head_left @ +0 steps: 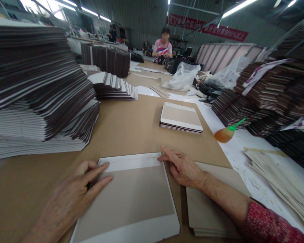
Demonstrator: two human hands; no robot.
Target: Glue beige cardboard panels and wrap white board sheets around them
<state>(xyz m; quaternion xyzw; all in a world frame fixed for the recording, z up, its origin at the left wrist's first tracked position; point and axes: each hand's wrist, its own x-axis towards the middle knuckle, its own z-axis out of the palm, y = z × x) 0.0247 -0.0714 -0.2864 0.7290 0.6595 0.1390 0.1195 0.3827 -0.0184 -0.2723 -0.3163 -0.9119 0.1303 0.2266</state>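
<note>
White-bordered board down by the counter's near edge
Left grip spread apart on it, right grip apart too, at its far-right corner

Panel: white bands, grey-beige middle. Under it: plain tan tabletop. Right of it: beige boards, red sleeve flecked lighter. Beyond it: stack, white/beige top, dark edges; orange container, green stick. Left of it: pile, dark-brown/white stripes.
</note>
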